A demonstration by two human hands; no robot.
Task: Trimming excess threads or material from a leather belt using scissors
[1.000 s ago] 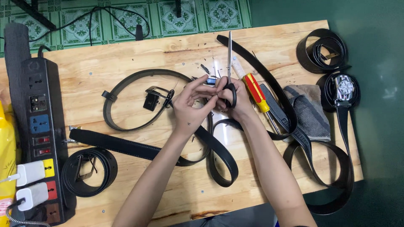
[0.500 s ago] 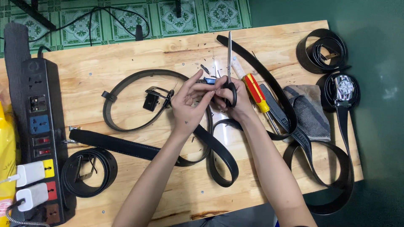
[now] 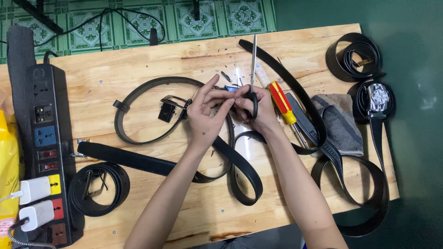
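Wooden desk (image 3: 138, 60) carries black belts, and at its centre the right hand (image 3: 259, 108) has its grip closed on scissors (image 3: 252, 78) pointing to 12 o'clock, while the left hand (image 3: 207, 115) pinches a small blue piece (image 3: 230, 88), steadying it.

Between the left hand (image 3: 208, 112) and the right hand (image 3: 258, 108), the small blue piece (image 3: 230, 88) is mostly covered by fingertips. The scissors' (image 3: 252, 69) handles vanish inside the right hand's grip.
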